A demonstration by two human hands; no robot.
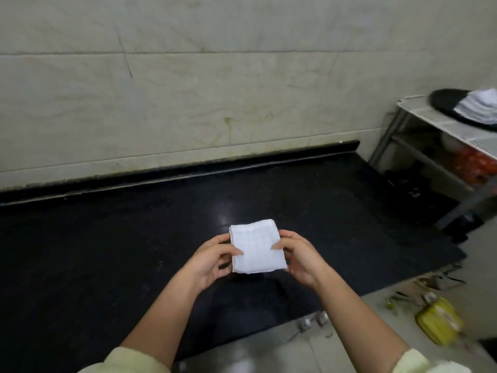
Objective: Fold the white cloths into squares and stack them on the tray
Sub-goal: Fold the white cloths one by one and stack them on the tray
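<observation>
A white cloth [256,247], folded into a small square, is held up above the black counter [134,238]. My left hand [212,261] pinches its left edge, thumb on top. My right hand [298,258] pinches its right edge the same way. At the far right a dark round tray [446,102] sits on a light side table, and a stack of folded white cloths [478,105] lies on the tray, partly cut off by the frame edge.
A tiled wall rises behind the counter. The metal-legged side table [419,117] stands right of the counter, with orange items on its lower shelf. A yellow object [438,323] lies on the floor at the lower right.
</observation>
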